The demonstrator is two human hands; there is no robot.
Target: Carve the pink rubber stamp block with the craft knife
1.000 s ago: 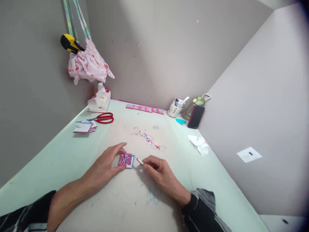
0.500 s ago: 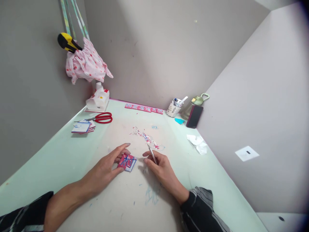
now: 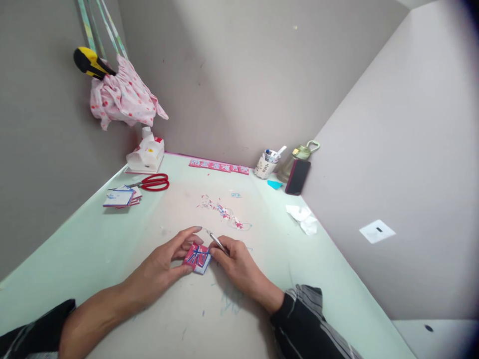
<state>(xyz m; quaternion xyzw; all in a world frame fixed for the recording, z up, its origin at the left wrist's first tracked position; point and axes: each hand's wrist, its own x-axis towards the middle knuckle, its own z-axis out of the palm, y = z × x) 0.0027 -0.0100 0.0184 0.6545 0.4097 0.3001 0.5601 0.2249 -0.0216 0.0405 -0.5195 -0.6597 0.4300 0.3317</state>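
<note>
On desk (image 3: 160, 324) | L hand (image 3: 164, 263) gripping sq. tile (image 3: 197, 258) | R hand (image 3: 239, 267) gripping slim tool (image 3: 218, 242), long axis diag., tip fwd-left

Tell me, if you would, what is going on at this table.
A person's left grip holds a small red-and-white square with blue lines by its left side. The right grip holds a slim silvery tool, its tip pointing past the square's far edge. Red and white scraps lie farther back, and red lettered pieces line up near the wall.
</note>
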